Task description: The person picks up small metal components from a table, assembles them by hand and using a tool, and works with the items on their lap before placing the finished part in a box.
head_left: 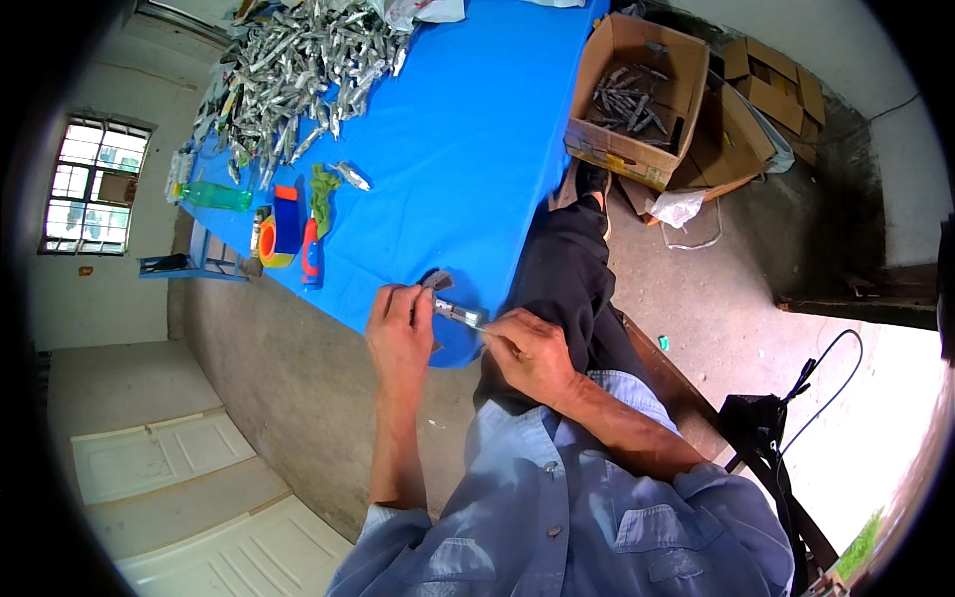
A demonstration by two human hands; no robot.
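Your pale blue shirt (527,517) lay nearest the head camera, filling the lower middle, with both bare forearms reaching forward from its sleeves. Just ahead, at the near end of a table under a bright blue cloth (448,169), your hands met over one slim, silvery piece (458,312). Your left hand (400,333) had thumb and fingers pinched on its left end; your right hand (532,350) had thumb and fingertips drawn together at its right end, what they gripped being partly hidden. A dark, fuzzy-looking scrap (438,281) sat against the left fingertips, too small to identify.

Work on this single piece appeared under way and unfinished. Plenty seemed left: a large heap of silvery pieces (308,80) covered the table's far left, and one loose piece (351,176) lay just apart from it. A smaller lot of similar pieces (629,102) rested inside an open cardboard box (627,159) beyond the table's right edge; whether those were finished could not be told.

Left of your hands, near the table's edge, lay a red-and-blue handled tool (311,254), a yellow-orange tape roll (269,244), a crumpled green cloth (322,199) and a green bottle (221,197) on its side. Nothing visible blocked your hands. Your black-trousered leg (562,264) stood between them and the box, with more opened cardboard (731,139) beside it.
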